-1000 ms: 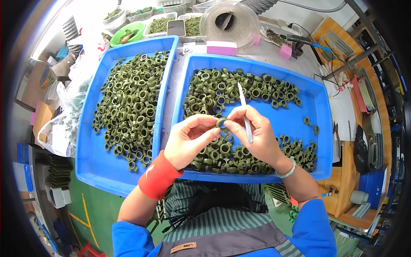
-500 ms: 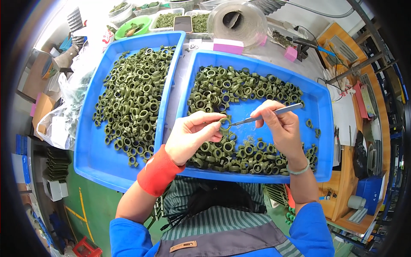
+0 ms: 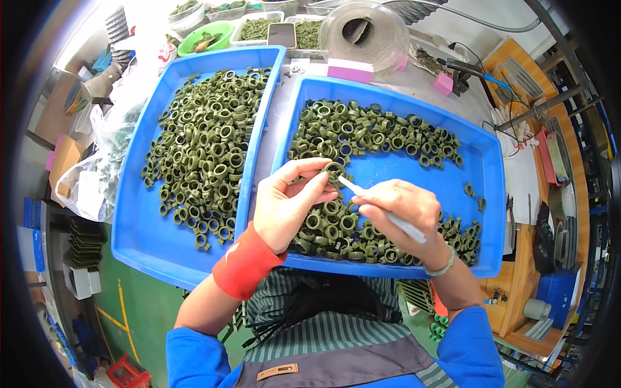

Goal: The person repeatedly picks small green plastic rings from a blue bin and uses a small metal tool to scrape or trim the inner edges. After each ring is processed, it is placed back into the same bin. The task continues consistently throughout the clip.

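Over the right blue tray (image 3: 394,92), my left hand (image 3: 290,205) pinches a single green plastic ring (image 3: 336,165) with a small tab, between thumb and fingertips. My right hand (image 3: 406,210) grips a slim metal scalpel-like knife (image 3: 350,185). Its tip lies at the ring's right side, and its back end sticks out below my palm. Contact between tip and ring is too small to make out. Many loose green rings (image 3: 378,132) lie in the tray around both hands. Thin shavings show on the tray floor.
At the left, another blue tray (image 3: 132,216) holds a large heap of green rings (image 3: 213,136). Behind stand a phone (image 3: 281,35), a pink block (image 3: 350,70), a clear round container (image 3: 381,39) and a green bowl (image 3: 206,39). A plastic bag (image 3: 90,187) hangs at the far left.
My right hand has turned and moved down and left, so the knife now slants down to the right from the ring. The ring is higher and slightly left in my left hand's pinch.
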Motion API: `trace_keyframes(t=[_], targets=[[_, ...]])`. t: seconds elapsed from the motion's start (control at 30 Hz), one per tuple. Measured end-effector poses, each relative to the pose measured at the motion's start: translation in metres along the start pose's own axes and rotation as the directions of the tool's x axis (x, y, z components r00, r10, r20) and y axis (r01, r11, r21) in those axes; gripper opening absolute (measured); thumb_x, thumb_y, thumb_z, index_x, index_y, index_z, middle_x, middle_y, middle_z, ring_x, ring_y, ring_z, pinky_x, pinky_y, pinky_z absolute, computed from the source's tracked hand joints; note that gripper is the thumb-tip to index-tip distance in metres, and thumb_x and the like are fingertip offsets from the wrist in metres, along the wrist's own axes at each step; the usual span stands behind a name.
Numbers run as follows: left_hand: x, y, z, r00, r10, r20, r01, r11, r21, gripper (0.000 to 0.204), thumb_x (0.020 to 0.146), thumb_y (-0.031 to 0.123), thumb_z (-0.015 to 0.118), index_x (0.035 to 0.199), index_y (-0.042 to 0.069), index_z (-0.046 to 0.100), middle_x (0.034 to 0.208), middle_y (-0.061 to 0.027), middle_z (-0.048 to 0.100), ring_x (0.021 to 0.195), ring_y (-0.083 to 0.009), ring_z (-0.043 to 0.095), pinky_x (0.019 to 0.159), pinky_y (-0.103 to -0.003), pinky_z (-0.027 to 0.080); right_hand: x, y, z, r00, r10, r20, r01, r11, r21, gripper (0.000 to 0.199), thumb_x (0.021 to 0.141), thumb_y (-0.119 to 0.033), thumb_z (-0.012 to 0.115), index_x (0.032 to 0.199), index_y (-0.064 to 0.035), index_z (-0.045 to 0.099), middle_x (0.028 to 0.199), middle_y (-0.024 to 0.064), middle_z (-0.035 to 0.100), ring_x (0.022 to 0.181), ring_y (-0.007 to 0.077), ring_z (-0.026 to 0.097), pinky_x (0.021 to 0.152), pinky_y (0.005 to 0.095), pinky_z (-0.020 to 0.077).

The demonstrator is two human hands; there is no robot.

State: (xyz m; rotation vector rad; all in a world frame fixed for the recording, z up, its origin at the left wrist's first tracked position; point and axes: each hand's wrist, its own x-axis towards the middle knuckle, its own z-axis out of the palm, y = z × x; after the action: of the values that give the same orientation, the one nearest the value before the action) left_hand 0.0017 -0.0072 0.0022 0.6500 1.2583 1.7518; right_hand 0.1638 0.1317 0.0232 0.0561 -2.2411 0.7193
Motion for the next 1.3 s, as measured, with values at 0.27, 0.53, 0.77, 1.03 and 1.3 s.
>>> trace_keyframes(t=[0.27,0.53,0.77,1.03,1.3], targets=[[-0.001,-0.007,0.002,0.998,0.056,-0.027,-0.055,0.998,0.036,0.028,0.098,0.005,0.061,0.124,-0.003,0.061,0.106,-0.0084,0.067,0.096,-0.0144,0.068,0.086,-0.028,0.059,-0.003,-0.014,0.020,0.994,-0.110,0.002,0.109,0.983,-0.148,0.043,0.073,-0.016,0.086,0.109,-0.0001,0.070,0.083,0.0072,0.073,0.074,0.0210,0.072,0.066,0.0312,0.0593],[0.002,-0.012,0.000,0.999,0.012,-0.037,-0.011,1.000,0.027,0.029,0.099,0.010,0.062,0.125,-0.001,0.061,0.105,-0.0098,0.069,0.095,-0.0156,0.068,0.088,-0.031,0.059,-0.008,-0.006,0.011,0.941,0.263,-0.213,-0.220,0.953,0.208,0.016,0.097,-0.002,0.060,0.109,0.0052,0.068,0.095,0.0121,0.075,0.064,0.0071,0.064,0.059,0.0233,0.0523],[0.013,-0.008,-0.019,0.994,-0.096,0.047,0.107,0.927,-0.360,0.030,0.101,0.011,0.053,0.127,-0.004,0.054,0.115,-0.0122,0.064,0.111,-0.0238,0.065,0.102,-0.036,0.053,-0.018,0.045,0.020,0.798,0.603,-0.003,-0.601,0.795,0.085,0.019,0.102,-0.018,0.056,0.113,-0.0050,0.064,0.093,0.0148,0.072,0.083,0.0223,0.072,0.075,0.0333,0.0570],[0.020,-0.007,-0.029,0.972,-0.225,0.073,0.237,0.917,-0.321,0.018,0.097,0.013,0.063,0.113,0.003,0.061,0.090,-0.0004,0.058,0.080,-0.0083,0.055,0.072,-0.022,0.048,-0.035,0.072,0.044,0.881,0.448,0.150,-0.425,0.891,-0.161,0.017,0.083,-0.004,0.071,0.092,-0.0042,0.057,0.089,0.0113,0.066,0.087,0.0329,0.063,0.077,0.0417,0.0507],[0.010,-0.008,-0.011,0.992,-0.095,0.080,0.086,0.990,0.108,0.026,0.093,0.012,0.070,0.118,0.005,0.068,0.088,0.0053,0.061,0.068,0.0007,0.045,0.058,-0.016,0.035,-0.003,0.014,0.030,0.928,0.373,-0.021,-0.363,0.914,0.178,0.026,0.080,-0.002,0.079,0.097,-0.0041,0.060,0.091,0.0076,0.067,0.080,0.0195,0.070,0.070,0.0317,0.0579]])
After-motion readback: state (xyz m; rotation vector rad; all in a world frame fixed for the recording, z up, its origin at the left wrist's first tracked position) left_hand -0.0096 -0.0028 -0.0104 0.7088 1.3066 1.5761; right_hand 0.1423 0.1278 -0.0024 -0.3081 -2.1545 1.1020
